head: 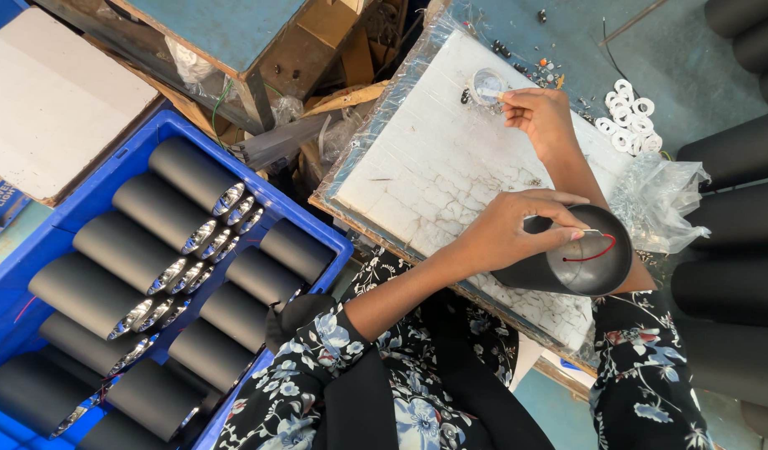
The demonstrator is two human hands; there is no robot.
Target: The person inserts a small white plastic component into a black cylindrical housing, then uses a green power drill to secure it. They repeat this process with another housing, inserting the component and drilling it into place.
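Observation:
My left hand (509, 229) grips a black cylindrical lamp housing (580, 258) lying on its side on the white cracked work board (426, 167); a red wire (596, 250) loops out of its open end. My right hand (538, 117) reaches farther away, its fingertips pinching a small part at a little clear round container (488, 85) on the board. Small black screws lie beside that container.
A blue crate (92, 196) at the left holds several black cylindrical housings with shiny reflectors. White rings (630, 117) lie on the blue-green table at the far right, near crumpled clear plastic (659, 200). More black cylinders are stacked along the right edge. Cardboard and clutter sit at the top.

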